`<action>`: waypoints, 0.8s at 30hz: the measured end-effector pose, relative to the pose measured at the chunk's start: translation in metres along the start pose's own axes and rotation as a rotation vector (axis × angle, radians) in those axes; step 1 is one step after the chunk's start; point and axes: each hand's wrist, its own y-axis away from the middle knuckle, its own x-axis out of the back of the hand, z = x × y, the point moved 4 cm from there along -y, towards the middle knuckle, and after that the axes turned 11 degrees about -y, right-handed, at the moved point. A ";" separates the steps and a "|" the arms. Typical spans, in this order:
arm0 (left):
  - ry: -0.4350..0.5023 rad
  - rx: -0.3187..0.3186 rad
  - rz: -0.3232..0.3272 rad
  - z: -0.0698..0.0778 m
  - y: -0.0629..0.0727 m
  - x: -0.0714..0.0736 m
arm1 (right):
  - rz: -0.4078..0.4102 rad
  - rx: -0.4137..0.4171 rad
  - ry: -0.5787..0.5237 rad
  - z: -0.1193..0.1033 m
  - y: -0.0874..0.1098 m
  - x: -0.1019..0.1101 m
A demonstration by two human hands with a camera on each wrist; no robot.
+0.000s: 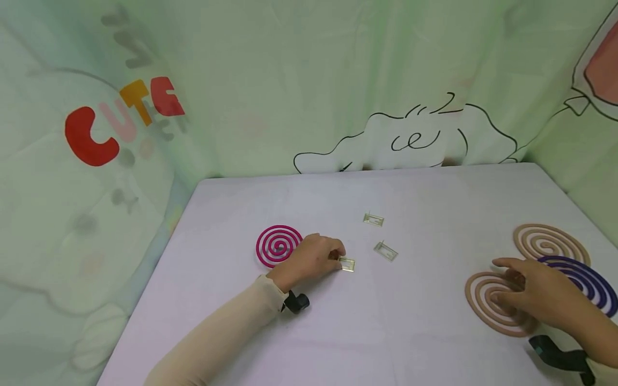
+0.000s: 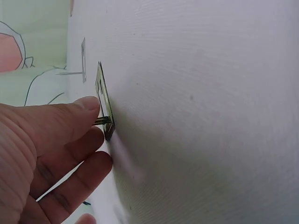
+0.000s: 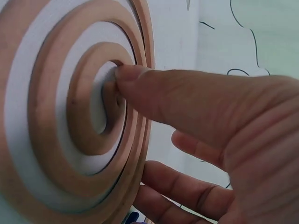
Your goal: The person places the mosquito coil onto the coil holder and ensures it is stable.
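My left hand [image 1: 311,257] pinches the upright prong of a small flat metal mosquito coil stand [image 1: 347,264] between thumb and fingers; the left wrist view shows the stand [image 2: 103,95] close to the tabletop. At the right, my right hand [image 1: 541,292] grips a tan mosquito coil [image 1: 478,308]. In the right wrist view its thumb [image 3: 140,86] presses at the centre of the coil [image 3: 42,98], the other fingers beyond the outer rings. Two more metal stands, one nearer [image 1: 386,251] and one farther [image 1: 373,219], lie mid-table.
A magenta mosquito coil [image 1: 263,249] lies left, beside my left hand. Another tan coil [image 1: 526,236] and a dark blue coil [image 1: 603,292] overlap at the right, close to my right hand. A printed curtain [image 1: 270,107] hangs behind the white table [image 1: 232,203].
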 end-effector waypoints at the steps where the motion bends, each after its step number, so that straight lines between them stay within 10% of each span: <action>1: 0.025 0.012 -0.005 -0.001 0.000 -0.001 | -0.004 -0.009 -0.004 0.000 -0.001 0.000; 10: 0.218 0.078 -0.031 -0.008 0.000 -0.006 | -0.047 -0.011 -0.011 0.001 -0.004 0.001; 24: 0.222 0.076 -0.028 -0.011 0.000 -0.007 | -0.147 -0.080 0.001 0.010 -0.005 0.006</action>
